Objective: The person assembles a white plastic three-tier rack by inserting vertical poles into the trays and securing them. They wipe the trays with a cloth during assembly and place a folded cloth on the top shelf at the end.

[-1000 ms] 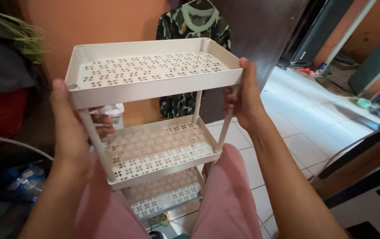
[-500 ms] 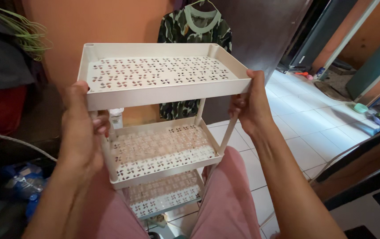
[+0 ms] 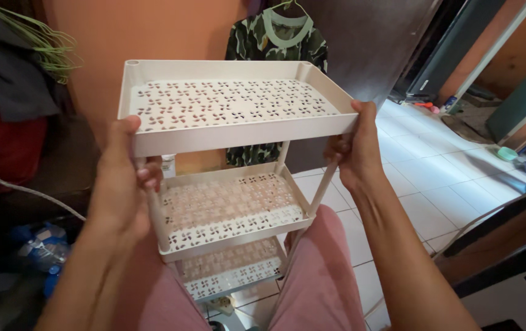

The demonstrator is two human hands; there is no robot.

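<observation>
Between the person's knees stands a cream three-tier plastic rack [image 3: 226,202], upright, its perforated top tray level. Left hand [image 3: 119,184] grips the near-left post just under the top tray, fingers wrapped around it. Right hand [image 3: 355,153] clasps the near-right corner, thumb on the tray's rim, fingers curled beneath. Compared with a second ago, the rack has shifted slightly right and both hands have moved with it. Behind hangs a camouflage shirt [image 3: 275,37]; white floor tiles [image 3: 434,178] lie to the right.
</observation>
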